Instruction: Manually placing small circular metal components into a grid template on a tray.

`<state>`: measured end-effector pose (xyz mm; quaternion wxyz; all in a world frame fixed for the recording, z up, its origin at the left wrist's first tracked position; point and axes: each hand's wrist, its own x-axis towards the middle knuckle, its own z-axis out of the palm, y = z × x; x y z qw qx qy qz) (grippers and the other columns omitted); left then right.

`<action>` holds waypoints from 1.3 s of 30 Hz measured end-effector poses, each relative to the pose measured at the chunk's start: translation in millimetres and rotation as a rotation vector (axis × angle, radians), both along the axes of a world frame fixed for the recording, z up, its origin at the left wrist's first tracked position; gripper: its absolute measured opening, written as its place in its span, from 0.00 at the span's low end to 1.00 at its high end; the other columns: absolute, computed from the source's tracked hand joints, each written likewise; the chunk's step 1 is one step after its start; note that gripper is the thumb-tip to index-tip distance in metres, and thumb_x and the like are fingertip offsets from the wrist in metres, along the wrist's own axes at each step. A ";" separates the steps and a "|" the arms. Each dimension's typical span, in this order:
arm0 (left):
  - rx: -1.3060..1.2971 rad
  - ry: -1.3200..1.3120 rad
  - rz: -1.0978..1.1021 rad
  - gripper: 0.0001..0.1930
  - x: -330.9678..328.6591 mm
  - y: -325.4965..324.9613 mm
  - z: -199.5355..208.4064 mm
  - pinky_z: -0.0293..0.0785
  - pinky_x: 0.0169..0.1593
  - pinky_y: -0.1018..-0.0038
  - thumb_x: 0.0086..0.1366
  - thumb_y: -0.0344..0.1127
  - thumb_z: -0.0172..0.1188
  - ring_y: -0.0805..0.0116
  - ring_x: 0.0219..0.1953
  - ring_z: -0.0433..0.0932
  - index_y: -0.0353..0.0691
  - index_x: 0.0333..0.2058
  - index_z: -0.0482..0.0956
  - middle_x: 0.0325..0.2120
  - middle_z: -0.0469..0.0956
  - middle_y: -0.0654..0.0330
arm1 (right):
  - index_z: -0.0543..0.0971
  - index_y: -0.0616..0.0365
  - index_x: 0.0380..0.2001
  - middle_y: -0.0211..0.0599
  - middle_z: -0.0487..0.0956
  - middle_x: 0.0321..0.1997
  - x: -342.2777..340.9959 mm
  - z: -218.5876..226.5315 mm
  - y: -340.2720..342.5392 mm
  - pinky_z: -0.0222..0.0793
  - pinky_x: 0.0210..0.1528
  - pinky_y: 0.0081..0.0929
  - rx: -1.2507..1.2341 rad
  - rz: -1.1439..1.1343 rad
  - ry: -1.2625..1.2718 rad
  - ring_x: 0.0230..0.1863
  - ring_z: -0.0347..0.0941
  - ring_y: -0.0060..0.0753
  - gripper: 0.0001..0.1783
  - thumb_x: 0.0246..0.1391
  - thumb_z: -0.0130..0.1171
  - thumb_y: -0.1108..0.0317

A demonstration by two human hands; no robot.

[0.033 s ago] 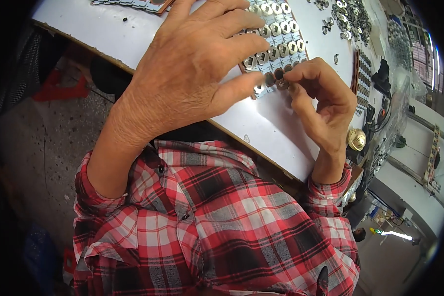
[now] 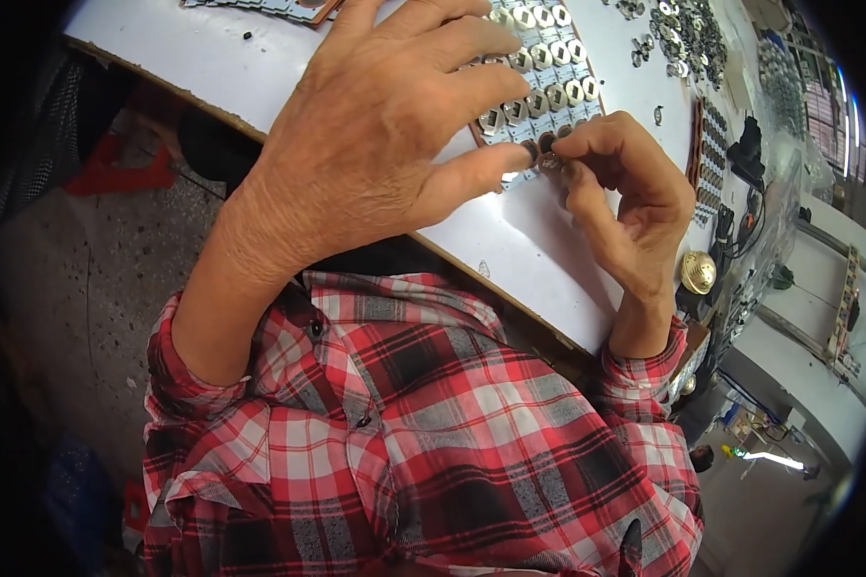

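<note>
A light blue circuit-board panel (image 2: 555, 123) lies on the white table, bearing rows of round silver metal clips (image 2: 537, 99) with angular holes. My left hand (image 2: 385, 135) is spread over the panel's left side, fingers apart. Its thumb tip rests by the near edge, close to a dark round piece; whether it touches is unclear. Pinched between thumb and forefinger, my right hand (image 2: 630, 183) has a small round metal piece (image 2: 549, 162) at the panel's near edge. Dark round spots (image 2: 547, 143) show just beyond it. The left hand hides part of the panel.
Loose metal parts (image 2: 683, 38) are heaped at the far right. Another panel with rows of round parts (image 2: 710, 144) lies by the right side, near black cables (image 2: 725, 226) and a gold dome (image 2: 698, 273). Stacked boards (image 2: 289, 8) sit far left. The table edge (image 2: 510, 296) runs before me.
My left thumb has shifted slightly right, nearer the fingertips of my right hand. The right hand keeps its pinch almost unmoved.
</note>
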<state>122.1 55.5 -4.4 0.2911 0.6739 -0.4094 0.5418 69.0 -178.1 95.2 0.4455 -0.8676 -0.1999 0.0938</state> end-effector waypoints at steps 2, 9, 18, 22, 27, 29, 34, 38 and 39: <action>0.051 0.054 0.056 0.18 -9.4 1.2 7.8 0.60 0.65 0.45 0.60 0.39 0.66 0.50 0.60 0.71 0.37 0.46 0.81 0.50 0.77 0.50 | 0.80 0.69 0.41 0.33 0.79 0.39 0.3 -3.5 3.6 0.70 0.37 0.13 -0.059 0.053 -0.067 0.35 0.75 0.16 0.08 0.57 0.57 0.85; 0.188 0.406 0.083 0.17 -26.7 6.3 42.6 0.60 0.65 0.46 0.61 0.38 0.66 0.50 0.60 0.71 0.36 0.46 0.80 0.50 0.77 0.49 | 0.82 0.65 0.37 0.30 0.79 0.33 -0.9 -14.6 18.5 0.65 0.27 0.15 0.049 0.019 -0.230 0.26 0.72 0.14 0.10 0.52 0.58 0.86; 0.285 0.938 -0.008 0.17 -46.3 18.1 77.4 0.61 0.64 0.46 0.61 0.37 0.65 0.49 0.60 0.71 0.34 0.45 0.79 0.49 0.77 0.49 | 0.82 0.68 0.45 0.31 0.79 0.42 -2.7 -2.6 11.6 0.70 0.34 0.14 -0.093 -0.003 -0.116 0.34 0.75 0.15 0.09 0.63 0.59 0.81; 0.335 0.891 0.048 0.16 -35.4 14.9 57.2 0.61 0.64 0.46 0.60 0.34 0.63 0.49 0.59 0.71 0.32 0.45 0.79 0.49 0.77 0.48 | 0.83 0.65 0.40 0.29 0.79 0.35 -4.4 -5.6 18.1 0.66 0.31 0.13 0.001 -0.065 -0.154 0.31 0.75 0.12 0.09 0.56 0.60 0.83; 0.318 0.891 0.008 0.16 -43.0 15.4 75.6 0.62 0.64 0.48 0.60 0.32 0.62 0.49 0.59 0.71 0.32 0.45 0.79 0.48 0.77 0.47 | 0.82 0.66 0.44 0.25 0.80 0.35 -7.4 -4.3 11.4 0.66 0.33 0.11 0.136 -0.263 0.001 0.33 0.76 0.11 0.09 0.61 0.59 0.81; 0.175 0.449 0.054 0.16 -14.3 8.1 22.6 0.62 0.64 0.48 0.60 0.32 0.62 0.49 0.59 0.71 0.32 0.45 0.79 0.48 0.78 0.47 | 0.82 0.66 0.44 0.23 0.80 0.35 -5.8 -4.1 13.2 0.66 0.33 0.10 0.108 -0.241 -0.022 0.33 0.76 0.11 0.08 0.62 0.59 0.80; 0.018 0.022 0.042 0.16 -12.6 5.5 20.9 0.62 0.64 0.48 0.60 0.33 0.63 0.49 0.59 0.71 0.32 0.45 0.80 0.48 0.78 0.47 | 0.82 0.64 0.43 0.25 0.81 0.34 -4.2 -7.8 11.4 0.64 0.28 0.10 0.021 -0.199 -0.073 0.28 0.74 0.10 0.10 0.58 0.68 0.77; 0.298 0.896 -0.005 0.16 -44.9 18.3 75.8 0.61 0.65 0.49 0.60 0.34 0.64 0.49 0.59 0.72 0.32 0.45 0.80 0.48 0.78 0.47 | 0.83 0.64 0.44 0.29 0.82 0.39 -2.6 -11.2 8.5 0.69 0.33 0.10 -0.186 -0.089 -0.222 0.33 0.77 0.12 0.12 0.56 0.69 0.80; 0.293 0.898 -0.008 0.16 -44.6 18.0 75.6 0.61 0.65 0.49 0.60 0.34 0.64 0.49 0.59 0.72 0.32 0.45 0.80 0.48 0.78 0.47 | 0.83 0.64 0.44 0.29 0.82 0.39 -2.7 -11.9 11.3 0.69 0.33 0.10 -0.186 -0.089 -0.222 0.33 0.77 0.12 0.12 0.56 0.69 0.80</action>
